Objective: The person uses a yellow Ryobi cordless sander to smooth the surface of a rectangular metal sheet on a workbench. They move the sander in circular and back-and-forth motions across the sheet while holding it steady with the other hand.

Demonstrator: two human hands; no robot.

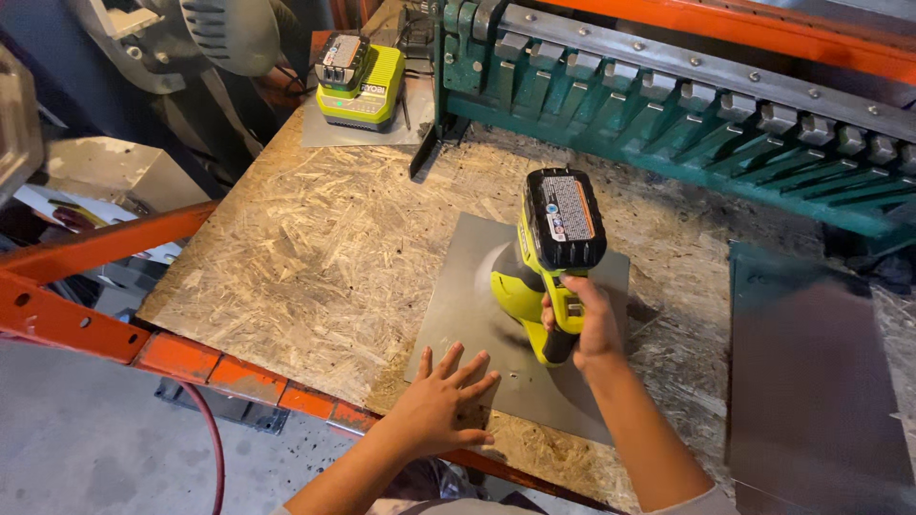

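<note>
My right hand (pixel 584 322) grips the handle of a yellow-green cordless drill (pixel 542 272) with a black battery on its base, held nose down onto a grey sheet-metal square (pixel 458 296). The square lies flat on a chipboard bench top (pixel 315 248). My left hand (pixel 441 402) presses flat, fingers spread, on the near corner of the sheet. A few small holes show in the sheet near the drill.
A green sheet-metal bending machine (pixel 687 105) runs along the back of the bench. A yellow-green battery charger with a battery (pixel 358 81) sits at the back left. Another metal sheet (pixel 811 372) lies at the right. An orange steel frame (pixel 105 286) edges the bench; a red hose (pixel 212 448) hangs below.
</note>
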